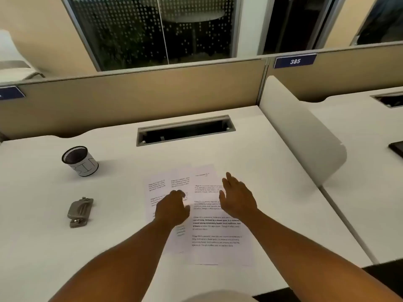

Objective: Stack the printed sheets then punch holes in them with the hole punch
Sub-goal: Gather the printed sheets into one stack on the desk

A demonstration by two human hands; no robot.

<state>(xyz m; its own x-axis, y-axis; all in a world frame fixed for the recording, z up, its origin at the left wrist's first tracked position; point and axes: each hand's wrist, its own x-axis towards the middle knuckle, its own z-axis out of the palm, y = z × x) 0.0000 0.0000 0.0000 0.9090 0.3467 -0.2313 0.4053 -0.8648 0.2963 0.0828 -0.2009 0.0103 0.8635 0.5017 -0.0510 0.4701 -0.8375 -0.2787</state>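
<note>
Several printed sheets lie fanned and overlapping on the white desk, text side up. My left hand rests on the left sheets with its fingers curled down onto the paper. My right hand hovers flat over the right sheets, fingers spread and holding nothing. A grey metal hole punch lies on the desk well to the left of the paper, apart from both hands.
A black mesh cup with a white label stands at the back left. A cable slot is cut into the desk behind the sheets. A rounded white divider bounds the desk on the right; a tan partition runs along the back.
</note>
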